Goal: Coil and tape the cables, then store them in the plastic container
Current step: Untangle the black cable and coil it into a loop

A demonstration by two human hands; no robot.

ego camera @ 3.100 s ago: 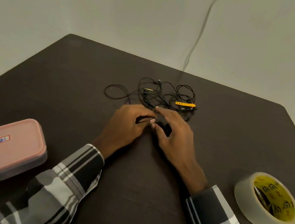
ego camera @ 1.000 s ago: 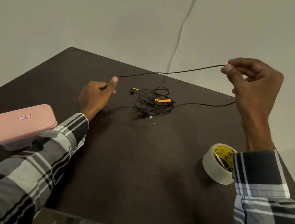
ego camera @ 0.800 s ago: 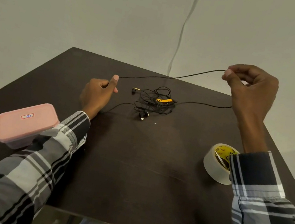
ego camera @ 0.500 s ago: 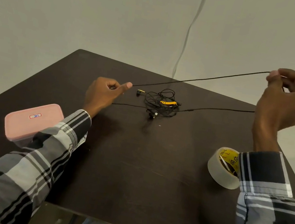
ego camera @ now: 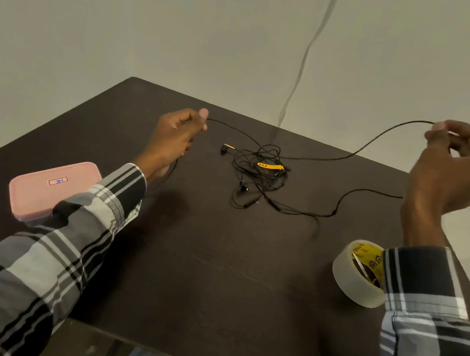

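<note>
Both grips are closed on one thin black cable (ego camera: 321,161): the left hand (ego camera: 173,138) pinches it low over the bench (ego camera: 211,268), the right hand (ego camera: 456,168) pinches it raised at the far right. The cable sags across a tangle of cables (ego camera: 259,176). Tape roll (ego camera: 360,272) lies near right, pink plastic container (ego camera: 46,188) closed at left. Pale wall behind

1 container (ego camera: 51,188), 1 tape roll (ego camera: 351,276), 1 cable tangle (ego camera: 259,176), 2 hands (ego camera: 171,138).

Two bare hands, long shirt sleeves (ego camera: 65,245) in black, grey and white plaid, cuffs buttoned at wrists
</note>
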